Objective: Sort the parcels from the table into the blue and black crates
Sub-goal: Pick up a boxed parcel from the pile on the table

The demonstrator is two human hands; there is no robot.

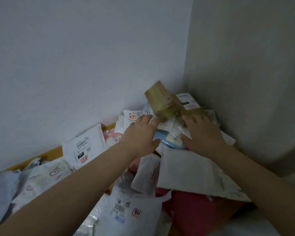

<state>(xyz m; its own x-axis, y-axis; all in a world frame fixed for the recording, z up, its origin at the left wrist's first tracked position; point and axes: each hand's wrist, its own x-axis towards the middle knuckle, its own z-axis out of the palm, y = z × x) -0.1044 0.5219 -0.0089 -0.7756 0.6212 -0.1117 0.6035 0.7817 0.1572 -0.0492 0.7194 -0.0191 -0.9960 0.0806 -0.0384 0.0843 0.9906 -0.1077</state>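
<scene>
Cardboard box (160, 99), taped and glossy, tilts above crinkled plastic mailers (126, 210).

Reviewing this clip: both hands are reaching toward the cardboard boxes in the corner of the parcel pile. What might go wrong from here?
1. The tilted cardboard box sits high on loose mailers; the left hand and right hand are open and not yet gripping it, so a nudge may tip it.
2. The second box leans close beside it and may slide off when the first is lifted.
3. No crate is in view, so the drop will probably need a turn while carrying.
</scene>
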